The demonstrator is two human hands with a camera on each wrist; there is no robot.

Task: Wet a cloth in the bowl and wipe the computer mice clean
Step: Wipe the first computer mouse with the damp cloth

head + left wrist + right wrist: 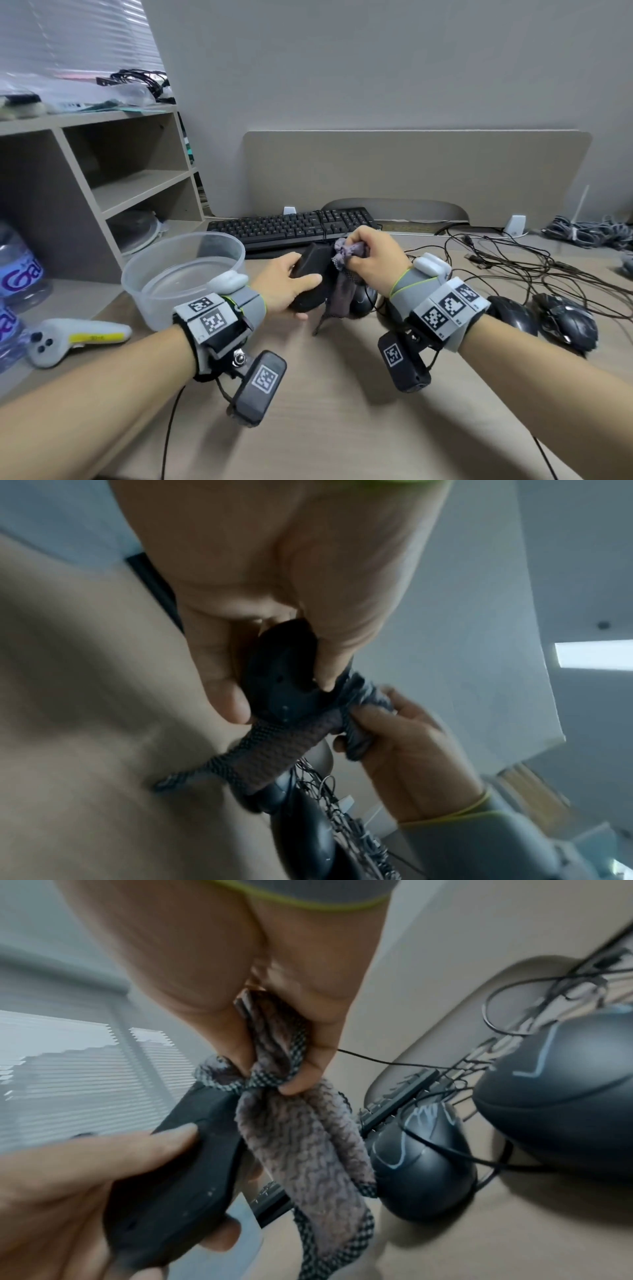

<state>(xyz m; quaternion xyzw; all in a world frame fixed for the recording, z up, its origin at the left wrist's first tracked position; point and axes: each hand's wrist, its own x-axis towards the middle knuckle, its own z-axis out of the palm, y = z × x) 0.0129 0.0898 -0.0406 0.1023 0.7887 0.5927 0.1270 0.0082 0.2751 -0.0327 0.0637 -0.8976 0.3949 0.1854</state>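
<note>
My left hand (291, 281) grips a black computer mouse (313, 274) lifted above the desk, thumb on one side and fingers under it (281, 674) (185, 1153). My right hand (371, 257) holds a bunched grey-purple cloth (344, 270) against the mouse's far end; the cloth's tail hangs down toward the desk (308, 1153) (274, 753). A clear plastic bowl (144, 274) with water stands to the left of my hands. More black mice lie on the desk: one under the cloth (363, 303) and two at the right (513, 313) (567, 323).
A black keyboard (291, 226) lies behind my hands. Tangled black cables (534, 263) spread over the right of the desk. A white handheld controller (75, 339) and water bottles (20, 274) sit at the left, beside a shelf unit (102, 171).
</note>
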